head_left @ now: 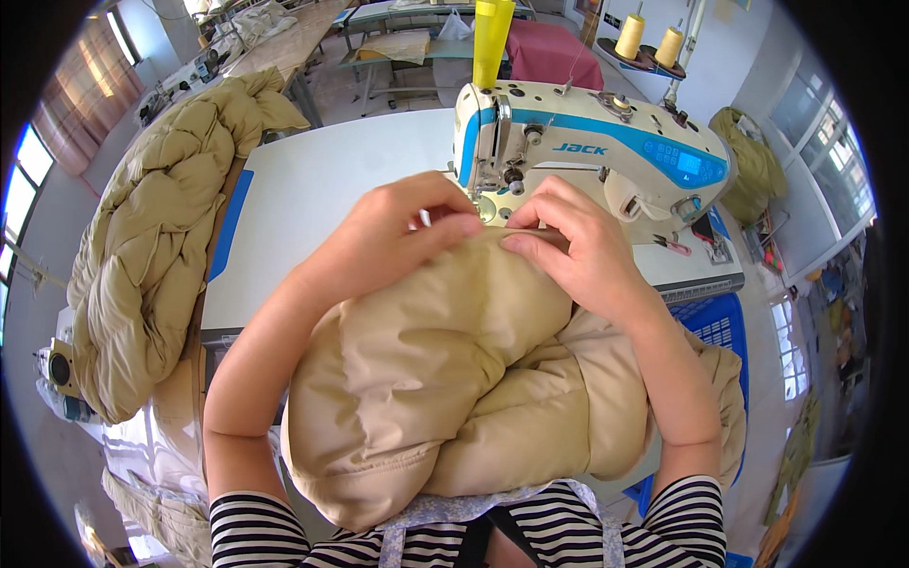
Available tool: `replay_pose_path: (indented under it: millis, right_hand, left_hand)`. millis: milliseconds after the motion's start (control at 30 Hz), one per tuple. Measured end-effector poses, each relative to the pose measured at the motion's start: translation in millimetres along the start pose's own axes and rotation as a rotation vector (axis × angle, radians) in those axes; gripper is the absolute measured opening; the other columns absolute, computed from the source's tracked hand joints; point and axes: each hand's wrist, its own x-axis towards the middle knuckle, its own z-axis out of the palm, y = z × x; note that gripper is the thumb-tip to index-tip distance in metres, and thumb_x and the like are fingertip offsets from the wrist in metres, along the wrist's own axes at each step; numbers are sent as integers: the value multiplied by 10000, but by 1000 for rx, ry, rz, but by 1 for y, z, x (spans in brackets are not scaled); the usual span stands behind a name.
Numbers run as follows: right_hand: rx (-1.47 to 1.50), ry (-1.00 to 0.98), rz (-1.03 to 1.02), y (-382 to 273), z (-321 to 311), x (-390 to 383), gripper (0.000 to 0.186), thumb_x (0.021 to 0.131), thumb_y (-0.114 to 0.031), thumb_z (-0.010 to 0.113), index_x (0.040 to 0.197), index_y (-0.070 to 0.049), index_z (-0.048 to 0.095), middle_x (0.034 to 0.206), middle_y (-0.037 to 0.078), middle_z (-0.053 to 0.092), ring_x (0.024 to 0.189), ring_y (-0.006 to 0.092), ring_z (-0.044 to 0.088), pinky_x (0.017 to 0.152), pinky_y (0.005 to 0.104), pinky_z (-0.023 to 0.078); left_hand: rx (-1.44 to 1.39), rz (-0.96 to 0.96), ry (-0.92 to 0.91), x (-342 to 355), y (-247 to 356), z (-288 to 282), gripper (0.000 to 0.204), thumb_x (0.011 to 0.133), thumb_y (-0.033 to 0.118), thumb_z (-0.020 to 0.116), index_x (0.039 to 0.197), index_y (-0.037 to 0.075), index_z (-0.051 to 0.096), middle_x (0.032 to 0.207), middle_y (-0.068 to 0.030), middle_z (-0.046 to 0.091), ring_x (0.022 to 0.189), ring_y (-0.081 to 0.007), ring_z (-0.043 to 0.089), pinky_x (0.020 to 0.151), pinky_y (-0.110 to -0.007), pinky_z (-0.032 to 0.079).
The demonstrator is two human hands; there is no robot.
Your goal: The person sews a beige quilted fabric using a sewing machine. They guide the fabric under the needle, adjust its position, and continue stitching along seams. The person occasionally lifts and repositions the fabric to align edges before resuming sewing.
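Note:
A puffy beige padded jacket (407, 379) lies bunched over my lap and up onto the front of the sewing table. Its upper edge reaches close to the needle area of a white and blue sewing machine (587, 142). My left hand (407, 222) is at the left of that edge, thumb and fingertips pinched on the fabric. At the right, my right hand (573, 237) pinches the same edge between thumb and forefinger. The fabric between both hands sits just before the presser foot, which my fingers partly hide.
More beige padded garments (161, 237) are heaped on the left. Pink-handled snips (672, 245) lie on the white tabletop (331, 161), right of the machine. A blue basket (724, 331) stands below at the right. Yellow thread cones (630, 38) stand behind the machine.

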Motion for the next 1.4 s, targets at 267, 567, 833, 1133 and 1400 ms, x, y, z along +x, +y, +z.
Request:
replay_pose_path:
  millis: [267, 567, 833, 1133, 1400]
  right_hand:
    - [-17, 51, 16, 4, 6, 0, 180, 847, -133, 761, 906, -27, 628, 866, 32, 566, 765, 157, 597, 658, 285, 491]
    - [28, -3, 232, 30, 23, 10, 256, 894, -257, 745, 924, -22, 650, 827, 42, 579, 721, 158, 583, 660, 289, 465]
    - [21, -151, 484, 83, 56, 17, 279, 867, -345, 728, 914, -72, 695, 886, 57, 714, 826, 223, 681, 752, 338, 515]
    - [-245, -283, 562, 160, 111, 37, 209, 796, -324, 673, 844, -123, 705, 837, 90, 723, 804, 317, 687, 720, 425, 530]
    - [-225, -330, 584, 183, 105, 59, 267, 778, -366, 656, 821, -105, 692, 847, 128, 708, 843, 370, 677, 738, 472, 526]
  left_hand:
    - [44, 8, -27, 5, 10, 10, 147, 878, 100, 730, 947, 19, 628, 784, -1, 555, 693, -95, 474, 632, -260, 426]
    - [-66, -82, -30, 19, -33, 26, 163, 927, 161, 693, 889, 4, 668, 758, -4, 594, 681, -61, 482, 630, -253, 436]
    - [-149, -414, -232, 33, -87, 38, 262, 926, 266, 690, 861, 12, 684, 727, -25, 635, 673, -72, 506, 626, -263, 440]
    - [301, -505, -237, 62, -165, 93, 370, 834, 444, 679, 828, 75, 712, 803, -138, 707, 799, -319, 671, 747, -420, 519]
    - [319, -582, -324, 87, -176, 89, 351, 788, 449, 691, 817, 100, 715, 862, -147, 727, 874, -331, 689, 788, -433, 532]
